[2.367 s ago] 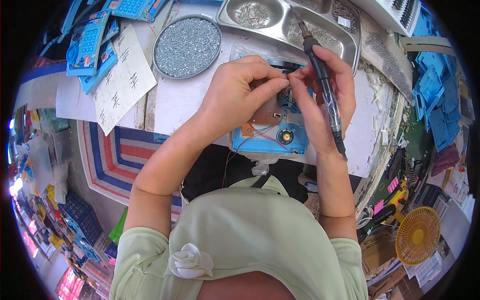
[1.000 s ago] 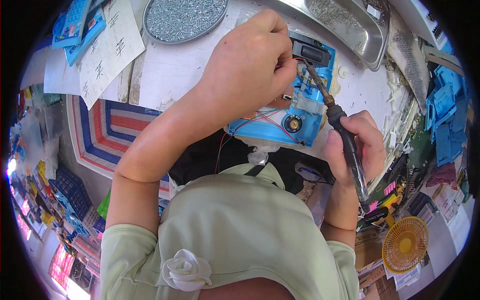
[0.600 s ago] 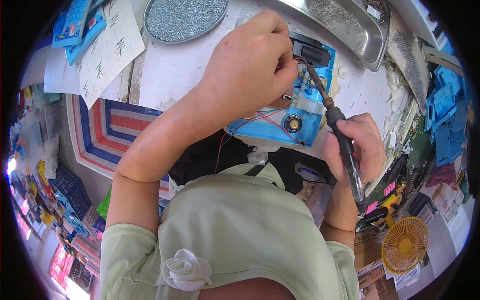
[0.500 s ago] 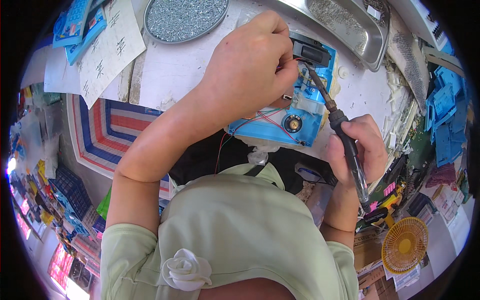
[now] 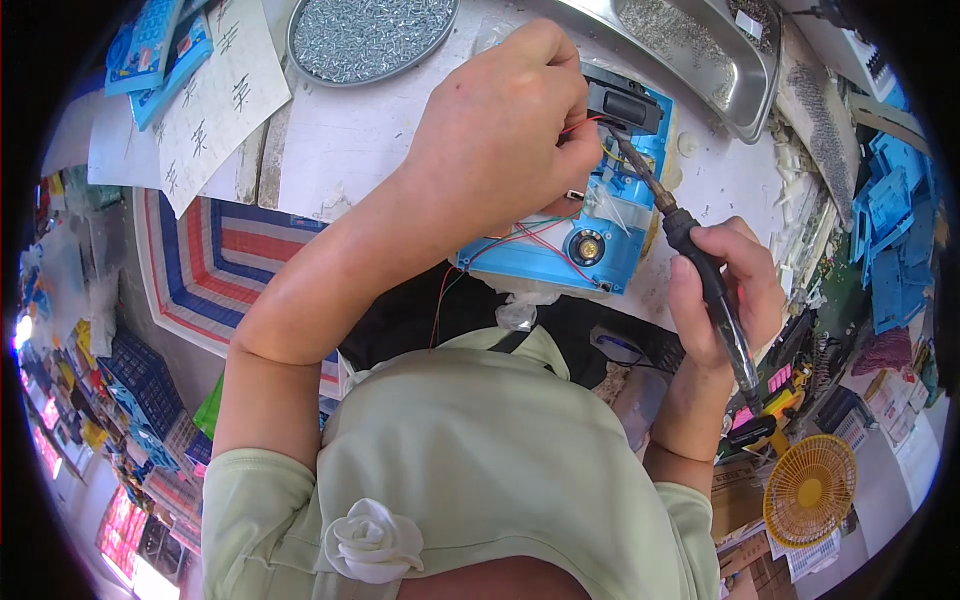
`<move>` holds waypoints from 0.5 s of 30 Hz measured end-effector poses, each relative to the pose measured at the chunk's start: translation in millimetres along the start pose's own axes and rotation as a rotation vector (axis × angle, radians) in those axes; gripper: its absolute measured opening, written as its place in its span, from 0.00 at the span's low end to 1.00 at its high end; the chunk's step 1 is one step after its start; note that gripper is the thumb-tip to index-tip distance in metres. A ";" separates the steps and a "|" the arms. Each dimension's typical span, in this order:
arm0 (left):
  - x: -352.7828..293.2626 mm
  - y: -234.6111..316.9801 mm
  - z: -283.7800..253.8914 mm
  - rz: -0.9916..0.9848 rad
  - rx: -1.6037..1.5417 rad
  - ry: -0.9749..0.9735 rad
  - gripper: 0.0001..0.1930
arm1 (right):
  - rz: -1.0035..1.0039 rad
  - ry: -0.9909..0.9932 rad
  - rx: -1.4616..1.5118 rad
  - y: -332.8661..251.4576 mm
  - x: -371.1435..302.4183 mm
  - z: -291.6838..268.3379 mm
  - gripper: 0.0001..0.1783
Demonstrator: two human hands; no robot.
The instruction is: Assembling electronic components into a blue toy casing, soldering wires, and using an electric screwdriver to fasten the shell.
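Observation:
A blue plastic housing lies on the white worktop, fitted with a small round speaker and a black rectangular part at its far end. My left hand is over the housing's left side, finger and thumb pinched on a thin red wire that runs to the black part. In my right hand is a soldering iron, gripped by its dark handle. Its tip points at the wire end beside the black part; whether they touch I cannot tell. Red and green wires hang off the housing's near left.
A round tray of small metal screws stands at the far left of the worktop. Beyond the housing is a steel tray with small metal bits. Handwritten paper lies left. Blue plastic pieces are piled right, above a yellow fan.
My right hand has shifted slightly to the right, and the soldering iron's handle end has swung right with it. My left hand has barely moved and still pinches the wire.

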State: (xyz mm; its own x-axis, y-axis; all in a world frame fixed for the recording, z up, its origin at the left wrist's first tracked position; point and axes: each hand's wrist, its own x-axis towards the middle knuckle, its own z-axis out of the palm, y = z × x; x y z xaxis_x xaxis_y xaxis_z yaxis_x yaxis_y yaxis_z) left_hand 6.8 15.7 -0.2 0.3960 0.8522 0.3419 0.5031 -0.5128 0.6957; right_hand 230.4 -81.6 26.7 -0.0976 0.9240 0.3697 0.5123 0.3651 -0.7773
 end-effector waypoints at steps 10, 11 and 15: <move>-0.7 -1.2 3.7 0.006 0.013 0.029 0.06 | 0.020 -0.006 0.012 -0.4 6.0 7.1 0.15; -0.6 -1.3 3.8 0.004 0.009 0.027 0.06 | 0.021 -0.003 0.014 -0.8 6.2 7.6 0.15; -0.2 -1.4 3.9 0.000 0.021 0.030 0.06 | 0.031 -0.004 0.015 -2.3 7.1 8.1 0.15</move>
State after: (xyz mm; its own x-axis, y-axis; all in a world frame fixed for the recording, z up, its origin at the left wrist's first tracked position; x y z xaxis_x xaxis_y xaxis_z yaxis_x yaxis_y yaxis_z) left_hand 9.0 15.8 -3.7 0.3731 0.8549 0.3604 0.5192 -0.5143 0.6826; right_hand 221.7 -74.9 27.1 -0.0856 0.9352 0.3436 0.5024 0.3384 -0.7957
